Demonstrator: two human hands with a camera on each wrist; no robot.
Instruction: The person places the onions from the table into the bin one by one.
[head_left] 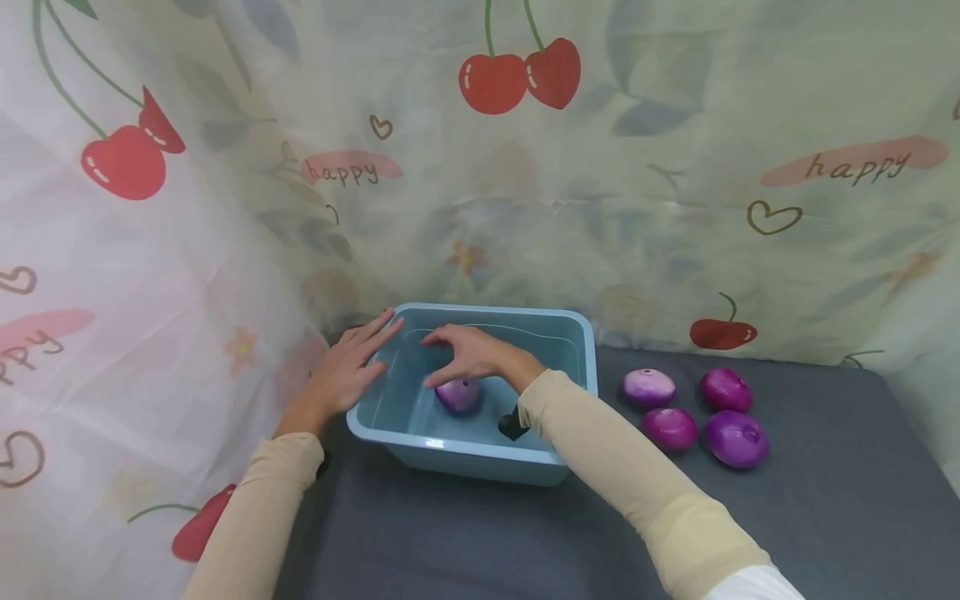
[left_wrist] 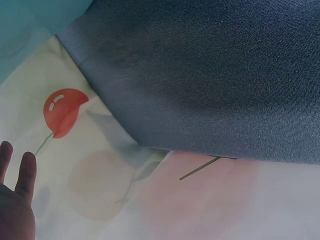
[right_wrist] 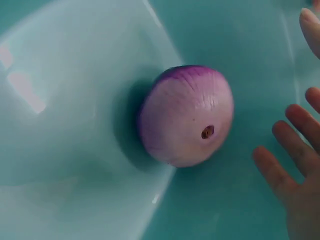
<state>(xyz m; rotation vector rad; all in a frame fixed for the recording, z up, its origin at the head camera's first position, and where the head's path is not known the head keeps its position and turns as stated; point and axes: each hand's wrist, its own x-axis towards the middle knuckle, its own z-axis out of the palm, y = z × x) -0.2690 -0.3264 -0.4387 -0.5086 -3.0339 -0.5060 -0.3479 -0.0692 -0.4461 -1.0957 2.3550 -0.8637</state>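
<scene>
Onion set on floor of bin, near R hand but untouched; R fingers are spread wide, nothing held. L hand is placed at bin's left rim, fingers extended. Body is judged firm, of mod. wt., prob. bruised if dropped; skin looks smooth, poss. slippery. Best gripped round widest girth, i.e. thumb opp. fingers, w/ brown end kept clear.

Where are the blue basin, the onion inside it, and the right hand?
Blue basin (head_left: 480,467): head view, on its near outer wall.
Onion (right_wrist: 187,117) inside it: right wrist view, on its side.
Right hand (head_left: 474,352): head view, on the back of the hand.
</scene>
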